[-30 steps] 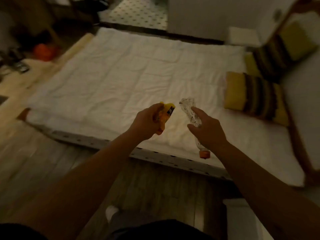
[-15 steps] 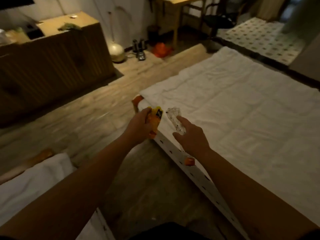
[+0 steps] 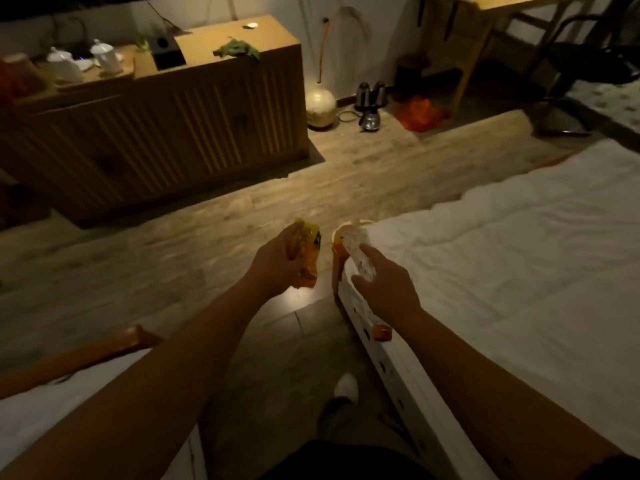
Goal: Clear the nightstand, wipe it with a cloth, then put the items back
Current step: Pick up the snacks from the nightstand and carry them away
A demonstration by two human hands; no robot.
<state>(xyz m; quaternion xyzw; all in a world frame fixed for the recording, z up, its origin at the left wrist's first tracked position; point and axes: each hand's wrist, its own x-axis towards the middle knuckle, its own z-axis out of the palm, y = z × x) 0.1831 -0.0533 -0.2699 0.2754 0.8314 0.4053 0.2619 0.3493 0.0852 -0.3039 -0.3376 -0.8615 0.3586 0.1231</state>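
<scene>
My left hand (image 3: pixel 273 261) grips a yellow-orange snack packet (image 3: pixel 306 256) out over the wooden floor. A clear plastic bottle (image 3: pixel 360 261) lies upside down in the grip of my right hand (image 3: pixel 384 289), and its orange cap (image 3: pixel 382 332) sticks out below my wrist. Both hands hover near the corner of a white bed (image 3: pixel 512 271) on the right. No nightstand is in sight.
A long wooden cabinet (image 3: pixel 166 133) stands at the back left, with white teapots (image 3: pixel 104 58) and a green cloth (image 3: pixel 239 50) on top. On the floor beyond are a round lamp (image 3: pixel 320 105), kettles (image 3: pixel 370 98) and an orange bag (image 3: pixel 420 112). Another white bed (image 3: pixel 45 407) lies at bottom left.
My view has swung left, from the bed to the floor and the cabinet. Both hands keep their hold on the packet and the bottle.
</scene>
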